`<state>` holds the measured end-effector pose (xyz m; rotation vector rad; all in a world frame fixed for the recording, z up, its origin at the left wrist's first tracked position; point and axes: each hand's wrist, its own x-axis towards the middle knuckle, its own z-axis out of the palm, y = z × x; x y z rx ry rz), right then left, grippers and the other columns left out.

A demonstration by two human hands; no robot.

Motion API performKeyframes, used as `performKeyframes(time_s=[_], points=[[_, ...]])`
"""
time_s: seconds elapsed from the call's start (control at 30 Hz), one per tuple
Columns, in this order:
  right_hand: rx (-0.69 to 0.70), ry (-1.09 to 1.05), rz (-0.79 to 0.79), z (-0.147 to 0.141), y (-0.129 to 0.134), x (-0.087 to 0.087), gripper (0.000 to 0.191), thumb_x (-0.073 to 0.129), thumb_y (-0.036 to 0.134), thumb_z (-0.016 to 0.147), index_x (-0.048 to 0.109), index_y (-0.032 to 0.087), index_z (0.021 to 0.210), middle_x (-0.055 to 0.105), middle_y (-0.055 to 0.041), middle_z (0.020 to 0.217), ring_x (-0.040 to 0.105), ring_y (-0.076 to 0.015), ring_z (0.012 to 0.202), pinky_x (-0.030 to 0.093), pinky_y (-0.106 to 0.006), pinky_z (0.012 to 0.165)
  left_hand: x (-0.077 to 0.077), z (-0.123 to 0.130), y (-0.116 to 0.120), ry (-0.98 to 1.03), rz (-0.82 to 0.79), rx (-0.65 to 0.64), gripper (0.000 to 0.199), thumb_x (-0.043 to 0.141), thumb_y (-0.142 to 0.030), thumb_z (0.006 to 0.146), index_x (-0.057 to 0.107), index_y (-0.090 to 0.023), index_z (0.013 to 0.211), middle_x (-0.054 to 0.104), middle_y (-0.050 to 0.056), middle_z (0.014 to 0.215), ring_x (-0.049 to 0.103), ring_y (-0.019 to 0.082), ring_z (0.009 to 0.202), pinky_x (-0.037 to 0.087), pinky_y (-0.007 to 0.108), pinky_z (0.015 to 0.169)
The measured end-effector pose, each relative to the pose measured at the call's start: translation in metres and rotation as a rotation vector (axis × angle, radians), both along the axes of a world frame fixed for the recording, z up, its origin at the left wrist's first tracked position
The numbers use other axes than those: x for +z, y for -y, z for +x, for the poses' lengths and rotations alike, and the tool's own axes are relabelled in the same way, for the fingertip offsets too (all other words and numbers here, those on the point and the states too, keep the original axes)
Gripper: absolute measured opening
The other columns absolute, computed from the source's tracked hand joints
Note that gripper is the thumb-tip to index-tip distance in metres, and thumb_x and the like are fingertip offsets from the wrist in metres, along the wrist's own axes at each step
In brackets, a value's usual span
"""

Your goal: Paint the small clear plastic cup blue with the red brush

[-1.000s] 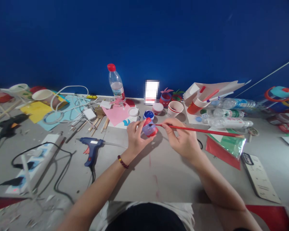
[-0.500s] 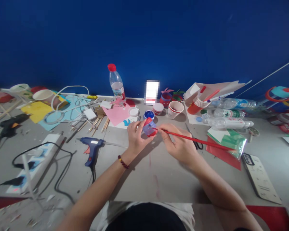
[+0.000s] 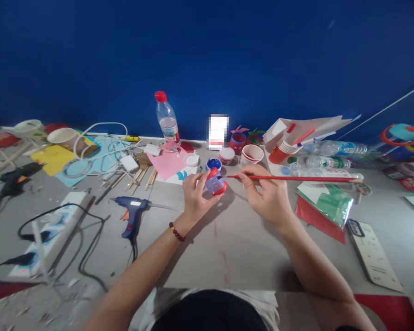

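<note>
My left hand point(image 3: 197, 196) is closed around a small rounded piece of clear plastic point(image 3: 215, 185), painted blue in the middle with red ends. My right hand point(image 3: 268, 195) pinches a long red paintbrush point(image 3: 310, 179), held nearly level. The brush tip is at the blue part of the piece; whether it touches I cannot tell. Just behind the piece stands an uncovered jar of blue paint point(image 3: 214, 165). A white-lidded jar point(image 3: 227, 155) and a paper cup point(image 3: 251, 156) are to its right.
To the left lie a blue glue gun point(image 3: 131, 214), a power strip point(image 3: 55, 234) and tangled cables. A red-capped bottle point(image 3: 167, 122) stands by the blue wall. Rightward are stacked cups point(image 3: 279, 152), plastic bottles point(image 3: 327, 162), green packets point(image 3: 327, 202) and a phone point(image 3: 374, 255).
My right hand has shifted right and slightly up, and the paintbrush has swung from slanting to nearly level. My left hand still holds the piece, turned slightly.
</note>
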<state>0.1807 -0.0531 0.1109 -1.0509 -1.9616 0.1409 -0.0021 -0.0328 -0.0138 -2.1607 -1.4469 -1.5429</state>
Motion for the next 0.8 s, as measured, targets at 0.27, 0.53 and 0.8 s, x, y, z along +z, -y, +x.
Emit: performKeyframes(time_s=[0.27, 0.53, 0.8], points=[[0.001, 0.036, -0.053, 0.005, 0.0, -0.004, 0.009, 0.051, 0.017, 0.096, 0.058, 0.022, 0.093, 0.069, -0.0019, 0.085, 0.062, -0.0147, 0.071, 0.049, -0.028, 0.067, -0.001, -0.001, -0.001, 0.002, 0.0, -0.004, 0.075, 0.08, -0.05, 0.072, 0.049, -0.024, 0.136, 0.058, 0.009, 0.11, 0.057, 0.026, 0.104, 0.045, 0.043, 0.095], [0.056, 0.103, -0.129, -0.005, 0.016, -0.004, 0.013, 0.048, 0.019, 0.098, 0.061, 0.021, 0.098, 0.073, -0.003, 0.089, 0.067, -0.0166, 0.075, 0.05, -0.029, 0.07, -0.001, 0.002, -0.002, 0.003, -0.013, -0.002, 0.07, 0.078, -0.045, 0.075, 0.05, -0.023, 0.135, 0.057, 0.01, 0.111, 0.056, 0.027, 0.106, 0.044, 0.044, 0.096], [0.057, 0.044, -0.07, -0.005, 0.01, 0.001, 0.014, 0.048, 0.017, 0.096, 0.059, 0.022, 0.09, 0.07, -0.0011, 0.082, 0.063, -0.0138, 0.067, 0.05, -0.027, 0.068, 0.002, 0.002, -0.001, -0.001, 0.008, 0.006, 0.069, 0.076, -0.051, 0.076, 0.05, -0.024, 0.135, 0.057, 0.009, 0.109, 0.057, 0.025, 0.1, 0.045, 0.043, 0.093]])
